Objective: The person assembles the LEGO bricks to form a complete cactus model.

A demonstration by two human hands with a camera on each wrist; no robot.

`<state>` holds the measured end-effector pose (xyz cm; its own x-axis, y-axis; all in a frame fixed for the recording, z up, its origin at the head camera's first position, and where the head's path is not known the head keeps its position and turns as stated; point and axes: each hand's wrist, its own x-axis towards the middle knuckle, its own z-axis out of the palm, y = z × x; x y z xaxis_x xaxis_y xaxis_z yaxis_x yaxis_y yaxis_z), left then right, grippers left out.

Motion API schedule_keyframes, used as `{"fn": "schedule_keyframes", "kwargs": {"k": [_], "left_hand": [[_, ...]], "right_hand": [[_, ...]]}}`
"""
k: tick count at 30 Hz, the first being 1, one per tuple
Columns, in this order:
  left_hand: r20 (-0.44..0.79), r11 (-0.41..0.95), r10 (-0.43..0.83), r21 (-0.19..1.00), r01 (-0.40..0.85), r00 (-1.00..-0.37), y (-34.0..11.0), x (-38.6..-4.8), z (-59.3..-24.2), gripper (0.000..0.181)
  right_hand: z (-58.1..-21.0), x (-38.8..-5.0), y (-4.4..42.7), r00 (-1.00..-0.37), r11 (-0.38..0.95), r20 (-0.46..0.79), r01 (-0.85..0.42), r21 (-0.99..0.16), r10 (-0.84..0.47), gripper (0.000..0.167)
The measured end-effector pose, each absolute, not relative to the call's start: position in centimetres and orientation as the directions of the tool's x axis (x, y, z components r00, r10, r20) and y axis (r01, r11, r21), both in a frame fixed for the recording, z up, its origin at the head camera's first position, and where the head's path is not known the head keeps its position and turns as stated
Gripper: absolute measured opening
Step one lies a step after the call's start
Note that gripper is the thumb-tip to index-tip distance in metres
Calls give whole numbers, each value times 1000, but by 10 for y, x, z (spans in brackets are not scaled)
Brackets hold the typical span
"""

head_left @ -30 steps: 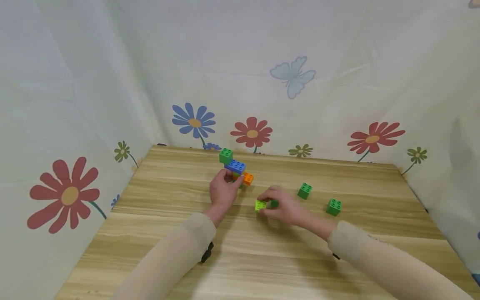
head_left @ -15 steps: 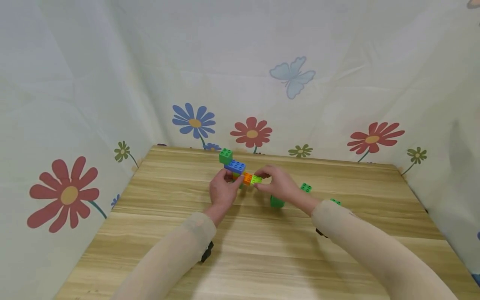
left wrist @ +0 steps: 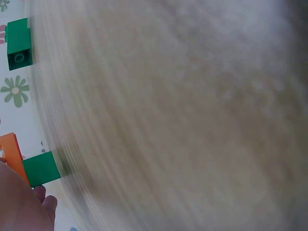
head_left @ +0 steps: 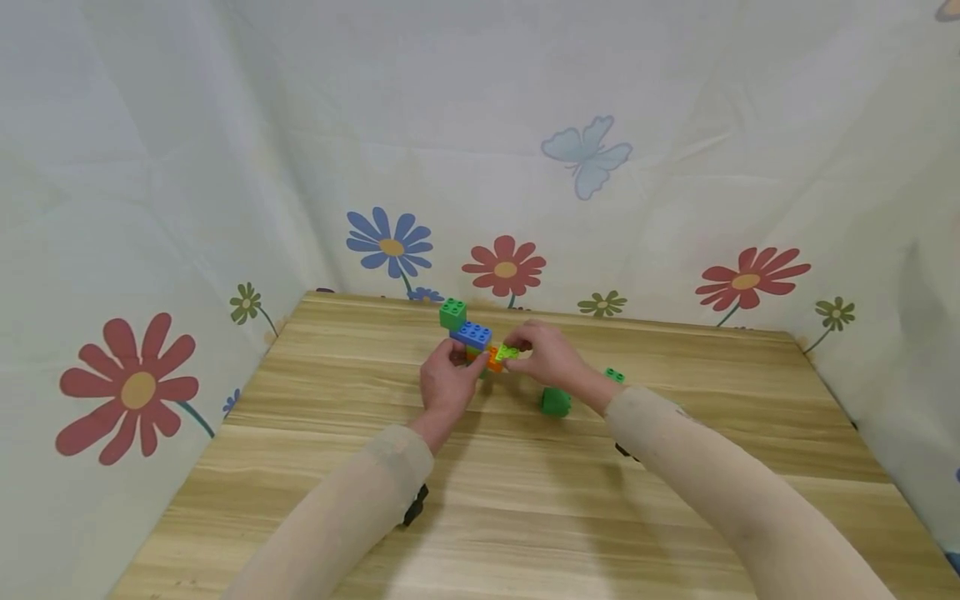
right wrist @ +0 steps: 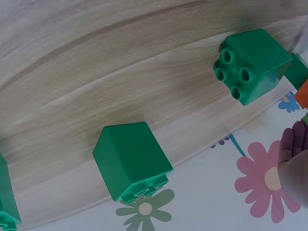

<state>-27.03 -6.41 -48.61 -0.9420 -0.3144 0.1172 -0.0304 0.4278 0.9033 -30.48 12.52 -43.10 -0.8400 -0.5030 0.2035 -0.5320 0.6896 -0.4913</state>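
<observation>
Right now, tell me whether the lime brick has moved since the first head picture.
Yes. The lime brick has moved up and slightly left in the head view, to the orange brick, which has stayed put.

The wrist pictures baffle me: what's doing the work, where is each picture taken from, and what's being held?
No robot here: a person works bare-handed at a wooden table. The wide picture looks down from their head; the two closer ones come from their left and right wrists, hence the tilt. The left hand holds a brick stack with a green brick on top of a blue brick and an orange brick jutting out lower down. The right hand pinches a lime brick at the orange one; whether it's attached, I can't tell. Three loose green bricks are on the table.
</observation>
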Motion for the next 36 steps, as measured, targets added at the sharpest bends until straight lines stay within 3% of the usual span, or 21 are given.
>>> {"fn": "schedule_keyframes", "kwargs": {"k": [36], "left_hand": [[134,430,-311,903,-13,-941,-64,-267,-484,33]], "right_hand": [[-423,-311,119,-829,703,134,-535,-469,-542,18]]}}
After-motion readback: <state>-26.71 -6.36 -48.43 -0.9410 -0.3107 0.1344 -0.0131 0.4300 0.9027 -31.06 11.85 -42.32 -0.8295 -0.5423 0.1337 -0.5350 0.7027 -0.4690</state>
